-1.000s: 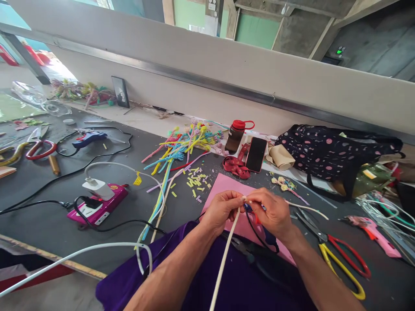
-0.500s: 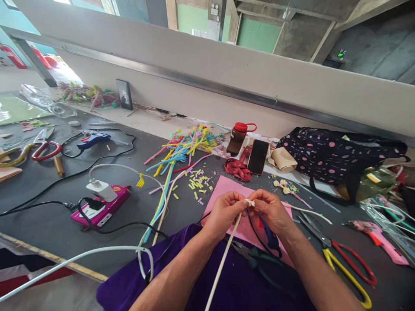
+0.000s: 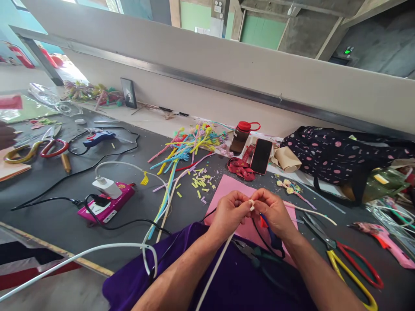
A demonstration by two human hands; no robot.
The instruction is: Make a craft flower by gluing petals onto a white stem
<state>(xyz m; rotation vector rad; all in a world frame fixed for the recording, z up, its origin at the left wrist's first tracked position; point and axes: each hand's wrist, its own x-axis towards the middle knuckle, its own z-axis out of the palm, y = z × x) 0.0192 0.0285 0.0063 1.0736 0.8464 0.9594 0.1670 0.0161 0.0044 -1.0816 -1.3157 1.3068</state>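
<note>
My left hand [image 3: 228,214] and my right hand [image 3: 272,214] meet above a pink sheet [image 3: 223,188], fingertips closed on a small cream piece [image 3: 252,204] pinched between them. From below my left hand a long cream cord [image 3: 214,270] runs down over the purple cloth on my lap. Fingers partly hide the small piece, and how it joins the cord cannot be made out. A blue tool with a black cable [image 3: 276,244] lies under my right hand, mostly covered. Dark-handled pliers [image 3: 251,255] rest on the purple cloth.
Red-and-yellow-handled shears [image 3: 343,255] and a pink glue gun [image 3: 384,242] lie right. A magenta power strip [image 3: 108,203] with cables sits left. Colourful cord bundles [image 3: 191,142], a bottle [image 3: 240,137] and a phone [image 3: 261,156] stand behind. Another person's hand [image 3: 6,134] shows far left.
The small cream piece has turned between my fingertips and shows less. The cord's lower end has swung slightly left. Another person's hand and a red thing have entered at the left edge.
</note>
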